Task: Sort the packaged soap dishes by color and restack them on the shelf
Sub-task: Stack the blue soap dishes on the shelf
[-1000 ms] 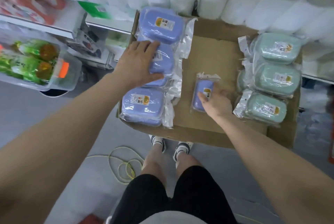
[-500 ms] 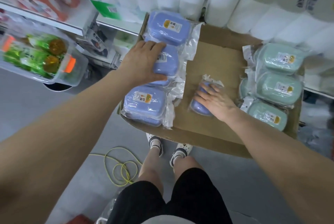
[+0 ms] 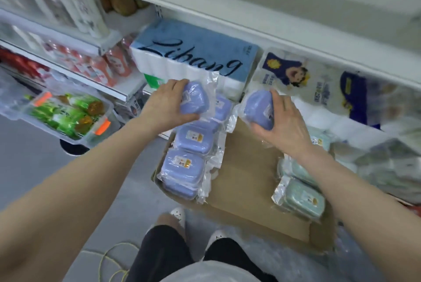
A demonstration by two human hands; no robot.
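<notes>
two purple plastic-wrapped soap dishes lifted above a flat brown cardboard tray [image 3: 246, 181]

left hand [image 3: 165, 105] grips one purple wrapped soap dish [image 3: 195, 97], right hand [image 3: 286, 128] grips another purple dish [image 3: 259, 108]; more purple dishes [image 3: 184, 167] line the tray's left edge, pale green wrapped dishes [image 3: 303, 197] its right, bare cardboard between.

The right side of the frame was motion-blurred, so the wrapped packs [image 3: 387, 163] at three o'clock could not be identified. The right hand [image 3: 284, 126] hid part of the green soap dishes [image 3: 303, 197]. Labels on the purple soap dishes [image 3: 184, 167] were too small to read. The cardboard box [image 3: 246, 181] blurred away at five o'clock.
</notes>
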